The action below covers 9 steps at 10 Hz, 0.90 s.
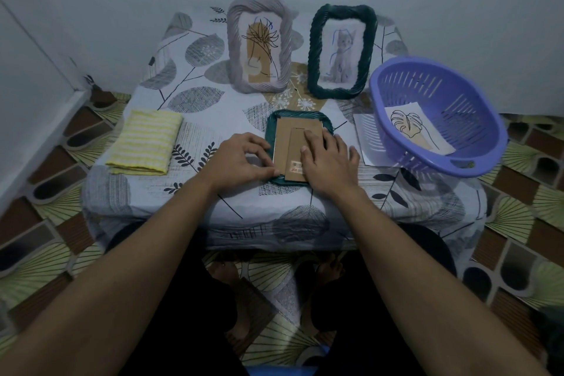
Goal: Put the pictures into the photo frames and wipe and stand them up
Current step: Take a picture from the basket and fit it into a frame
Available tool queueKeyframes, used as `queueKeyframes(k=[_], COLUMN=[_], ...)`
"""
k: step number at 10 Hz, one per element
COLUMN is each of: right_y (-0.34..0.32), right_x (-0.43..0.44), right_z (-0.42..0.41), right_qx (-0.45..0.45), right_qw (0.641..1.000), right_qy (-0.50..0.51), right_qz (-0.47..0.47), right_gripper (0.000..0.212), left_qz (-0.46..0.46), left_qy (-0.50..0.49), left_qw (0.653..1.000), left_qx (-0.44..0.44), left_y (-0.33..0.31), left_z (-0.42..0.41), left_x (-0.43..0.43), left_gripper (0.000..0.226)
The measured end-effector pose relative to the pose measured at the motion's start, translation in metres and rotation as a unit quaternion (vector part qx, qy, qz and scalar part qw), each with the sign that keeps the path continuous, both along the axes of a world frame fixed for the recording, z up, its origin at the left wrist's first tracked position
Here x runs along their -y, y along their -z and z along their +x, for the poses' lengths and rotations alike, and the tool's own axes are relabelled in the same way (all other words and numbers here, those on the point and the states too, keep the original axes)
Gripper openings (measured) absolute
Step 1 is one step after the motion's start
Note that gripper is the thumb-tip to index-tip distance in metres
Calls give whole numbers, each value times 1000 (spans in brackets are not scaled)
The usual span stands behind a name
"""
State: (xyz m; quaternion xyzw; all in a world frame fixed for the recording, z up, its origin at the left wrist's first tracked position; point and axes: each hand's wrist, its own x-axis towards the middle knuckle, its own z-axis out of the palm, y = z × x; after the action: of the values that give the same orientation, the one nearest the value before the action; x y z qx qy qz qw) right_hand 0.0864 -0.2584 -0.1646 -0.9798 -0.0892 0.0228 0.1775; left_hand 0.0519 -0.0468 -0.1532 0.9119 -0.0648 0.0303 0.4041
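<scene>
Here, head view: your left hand [244, 162] is curled, fingertips pinching the left edge of the face-down green frame [300, 115] at the near middle of the table [213, 101]. Your right hand [331, 166] lies flat, fingers spread, pressing on the brown cardboard backing [282, 139]. The rim is twisted and rope-like. Behind it stand the grey frame [235, 49] and the dark frame [314, 49]. To the right, a slotted purple basket [476, 119] holds the leaf picture [410, 128].
</scene>
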Motion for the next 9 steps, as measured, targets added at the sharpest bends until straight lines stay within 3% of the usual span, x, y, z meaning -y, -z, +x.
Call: queueKeyframes(k=[5, 6, 7, 8, 9], right_y=[0, 0, -1, -1, -1], right_x=[0, 0, 0, 0, -1], right_z=[0, 0, 0, -1, 0], right_qx=[1, -1, 0, -4, -7], right_qw=[1000, 1000, 1000, 1000, 1000], right_qy=[-1, -2, -4, -4, -3], right_qz=[-3, -3, -6, -6, -5], right_gripper=[50, 50, 50, 50, 50], left_qz=[69, 49, 32, 114, 193], left_qy=[66, 51, -2, -52, -68], left_qw=[995, 997, 999, 992, 979], left_qx=[18, 1, 11, -17, -20], left_y=[-5, -5, 0, 8, 15], left_z=[0, 4, 9, 12, 12], left_x=[4, 3, 8, 21, 31], left_gripper=[9, 10, 26, 56, 73])
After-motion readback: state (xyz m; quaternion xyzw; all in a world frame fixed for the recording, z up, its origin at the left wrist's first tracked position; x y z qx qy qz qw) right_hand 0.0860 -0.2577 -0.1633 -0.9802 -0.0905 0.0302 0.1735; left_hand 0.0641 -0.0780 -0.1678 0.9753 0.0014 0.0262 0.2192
